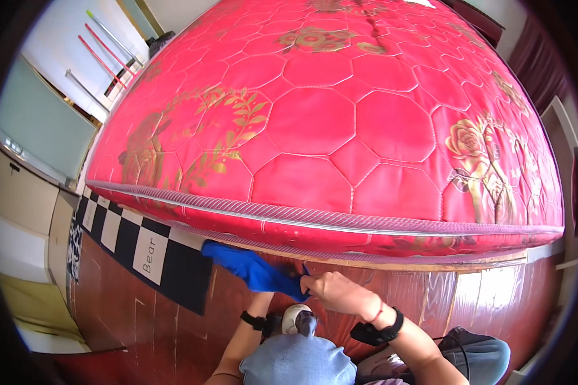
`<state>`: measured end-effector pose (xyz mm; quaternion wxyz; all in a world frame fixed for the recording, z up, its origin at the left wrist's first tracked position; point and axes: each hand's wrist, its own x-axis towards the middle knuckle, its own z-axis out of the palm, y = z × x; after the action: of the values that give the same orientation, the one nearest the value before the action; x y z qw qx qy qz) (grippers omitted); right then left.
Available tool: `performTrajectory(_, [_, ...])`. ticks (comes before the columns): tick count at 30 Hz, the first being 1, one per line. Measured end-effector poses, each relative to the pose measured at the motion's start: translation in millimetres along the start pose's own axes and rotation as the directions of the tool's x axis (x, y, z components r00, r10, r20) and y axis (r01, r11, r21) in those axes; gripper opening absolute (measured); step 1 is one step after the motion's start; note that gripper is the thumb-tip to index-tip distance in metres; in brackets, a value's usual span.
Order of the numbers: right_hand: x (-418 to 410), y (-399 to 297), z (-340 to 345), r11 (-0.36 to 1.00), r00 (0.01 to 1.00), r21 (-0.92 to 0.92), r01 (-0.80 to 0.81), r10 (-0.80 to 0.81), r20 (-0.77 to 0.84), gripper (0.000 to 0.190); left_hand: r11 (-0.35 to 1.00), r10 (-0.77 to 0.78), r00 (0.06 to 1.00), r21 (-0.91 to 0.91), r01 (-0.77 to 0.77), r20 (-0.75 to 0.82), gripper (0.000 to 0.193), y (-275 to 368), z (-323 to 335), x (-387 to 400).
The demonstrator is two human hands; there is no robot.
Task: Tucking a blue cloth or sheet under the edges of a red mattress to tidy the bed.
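Note:
A blue cloth [255, 269] hangs between my hands, low in front of the near side of a red quilted mattress [313, 120] with gold flower prints. My right hand [339, 291] pinches the right end of the cloth between thumb and fingers. The cloth covers most of my left hand [266, 296], with only the wrist side showing below it, so its fingers are hidden. The cloth's left end lies by the mattress's lower edge, over the corner of a black and white checkered mat [188, 274].
Below me is a reddish wooden floor [428, 293], with my shoe [296, 315] and bent knees close to my arms. A wooden bed edge [414, 263] runs under the mattress. Poles [101, 60] lean at the upper left, near pale cabinets [24, 183]. A dark curtain [534, 62] hangs at the upper right.

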<state>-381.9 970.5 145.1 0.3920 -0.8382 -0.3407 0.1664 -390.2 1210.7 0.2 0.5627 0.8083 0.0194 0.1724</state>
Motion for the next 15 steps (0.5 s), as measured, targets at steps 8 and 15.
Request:
performTrajectory(8, [-63.8,-119.8,-184.4,0.977,0.815,0.185,-0.11,0.195,-0.545,0.017,0.523,0.667,0.731,0.61,-0.596,0.143,0.042,192.4,-20.2,88.6])
performTrajectory(15, [-60.4,-121.4,-197.8,0.922,0.316,-0.091,-0.376,0.035,-0.948,0.025,0.506,0.619,0.758,0.632,-0.586,0.207,0.025,290.9,14.5,117.3])
